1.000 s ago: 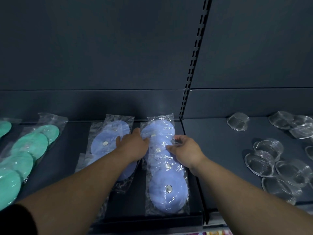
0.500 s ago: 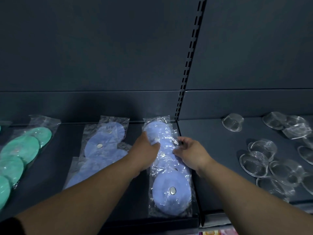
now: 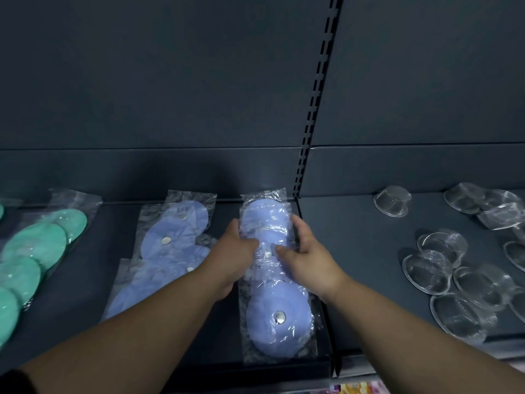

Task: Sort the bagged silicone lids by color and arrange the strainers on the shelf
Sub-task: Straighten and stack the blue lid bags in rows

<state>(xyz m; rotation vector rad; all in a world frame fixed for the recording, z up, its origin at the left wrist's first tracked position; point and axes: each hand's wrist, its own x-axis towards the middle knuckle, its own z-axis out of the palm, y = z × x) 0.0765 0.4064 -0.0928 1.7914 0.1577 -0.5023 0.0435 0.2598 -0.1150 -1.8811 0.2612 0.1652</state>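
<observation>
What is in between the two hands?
The head view shows a clear bag of blue lids between the left hand and the right hand. Both hands touch its sides.

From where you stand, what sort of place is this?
Probably a shop's display shelving: a slotted metal upright divides dark blue shelf bays, stocked with clear-bagged blue silicone lids, bagged green lids and loose wire-mesh strainers.

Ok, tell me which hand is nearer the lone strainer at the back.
Right. The right hand lies left of the lone strainer; the left hand lies farther left.
</observation>
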